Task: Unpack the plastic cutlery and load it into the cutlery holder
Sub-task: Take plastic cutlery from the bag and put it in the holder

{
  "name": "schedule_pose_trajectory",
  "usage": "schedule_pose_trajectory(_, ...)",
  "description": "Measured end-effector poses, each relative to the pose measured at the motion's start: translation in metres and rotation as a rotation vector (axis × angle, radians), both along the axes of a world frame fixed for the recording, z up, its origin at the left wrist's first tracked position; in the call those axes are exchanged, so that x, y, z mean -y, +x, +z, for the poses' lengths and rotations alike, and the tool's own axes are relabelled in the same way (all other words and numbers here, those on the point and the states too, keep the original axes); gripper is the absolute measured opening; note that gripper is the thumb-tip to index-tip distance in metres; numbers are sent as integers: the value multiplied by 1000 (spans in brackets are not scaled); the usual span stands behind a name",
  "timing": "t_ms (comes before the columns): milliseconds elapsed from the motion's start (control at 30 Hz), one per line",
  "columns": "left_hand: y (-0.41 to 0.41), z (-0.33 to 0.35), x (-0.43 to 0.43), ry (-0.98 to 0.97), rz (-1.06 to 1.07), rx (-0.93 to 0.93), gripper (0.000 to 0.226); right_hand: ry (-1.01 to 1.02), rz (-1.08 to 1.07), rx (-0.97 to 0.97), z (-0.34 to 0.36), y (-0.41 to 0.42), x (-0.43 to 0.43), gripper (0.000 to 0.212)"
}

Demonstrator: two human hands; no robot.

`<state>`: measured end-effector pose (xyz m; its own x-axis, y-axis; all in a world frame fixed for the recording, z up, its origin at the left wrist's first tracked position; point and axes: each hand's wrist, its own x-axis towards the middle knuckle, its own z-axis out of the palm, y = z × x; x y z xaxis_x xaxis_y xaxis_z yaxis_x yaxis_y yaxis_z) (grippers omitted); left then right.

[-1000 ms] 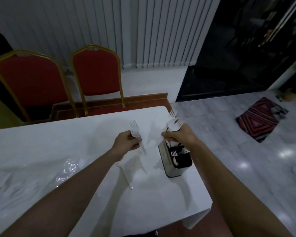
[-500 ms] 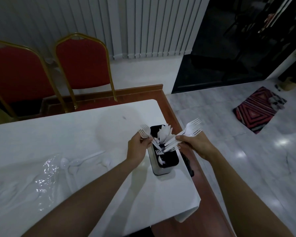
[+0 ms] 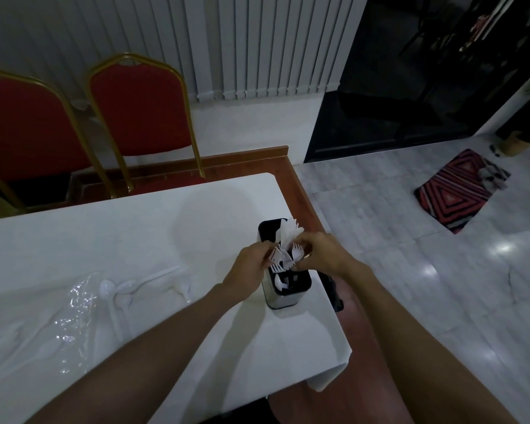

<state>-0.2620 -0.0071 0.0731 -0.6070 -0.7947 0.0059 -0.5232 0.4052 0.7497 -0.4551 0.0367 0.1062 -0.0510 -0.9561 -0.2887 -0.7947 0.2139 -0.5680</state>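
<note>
Both hands have closed in over the cutlery holder (image 3: 283,296) since half a second ago. Then the right hand (image 3: 323,255) held its bundle of forks (image 3: 296,254) out to the right of the holder with the tines fanned sideways. It now sits right above the holder's opening, fingers curled round the forks, which stand tines up. The left hand (image 3: 251,266) held a single fork at the holder's left side before. It has drawn in to meet the right hand, and its fingertips pinch the same cluster of forks from the left.

The holder stands upright a little right of the frame's centre, near the right edge of the white tabletop (image 3: 135,240), in the same place as before. White pointed pieces (image 3: 289,229) stick up from its far compartment; whether they are knives or folded paper I cannot tell. More white cutlery shows in the near compartment.

Loose spoons (image 3: 117,292) and crumpled plastic wrap (image 3: 77,310) lie unmoved at the middle left of the frame. Two red chairs (image 3: 141,111) stand in the upper left, and a striped rug (image 3: 459,191) lies at the right.
</note>
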Motion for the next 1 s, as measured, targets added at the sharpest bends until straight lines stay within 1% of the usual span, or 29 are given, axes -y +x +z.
schedule_pose_trajectory(67,2,1,-1,15,-28,-28,37,1,32,15,1,-2,-2,49)
schedule_pose_trajectory(167,12,6,-3,14,-33,-73,42,6,83,11,5,0,-4,69)
schedule_pose_trajectory(233,24,7,-2,-9,-24,-100,46,14,68,-5,9,8,-5,82)
schedule_pose_trajectory(267,30,8,-1,-20,-23,-107,45,-6,37,-21,13,11,-7,84)
schedule_pose_trajectory(300,39,7,1,-30,-10,-117,42,-59,4,-42,16,19,-7,80)
schedule_pose_trajectory(333,50,6,2,-40,14,-122,38,-145,-26,-68,19,28,-6,71)
schedule_pose_trajectory(433,80,2,5,-43,126,-160,28,-462,-79,-90,25,60,-7,37)
schedule_pose_trajectory(467,90,0,6,-26,176,-164,26,-523,-75,-78,25,71,-7,29)
schedule_pose_trajectory(500,103,-4,6,-4,236,-169,24,-541,-62,-48,23,87,-6,23)
schedule_pose_trajectory(567,131,-15,5,53,368,-151,20,-493,3,-12,8,119,-1,17)
schedule_pose_trajectory(600,149,-24,3,82,437,-127,19,-434,52,-9,-5,137,2,16)
schedule_pose_trajectory(667,181,-41,-3,121,555,-63,16,-241,101,-25,-34,166,8,16)
schedule_pose_trajectory(767,224,-67,-12,184,741,71,18,37,57,-62,-75,200,11,20)
schedule_pose_trajectory(833,247,-81,-16,253,873,151,21,127,25,-79,-96,221,14,26)
schedule_pose_trajectory(900,265,-93,-19,342,928,257,31,165,-36,-85,-116,243,18,33)
schedule_pose_trajectory(1000,278,-107,-17,444,948,344,56,197,-144,-65,-137,270,22,43)
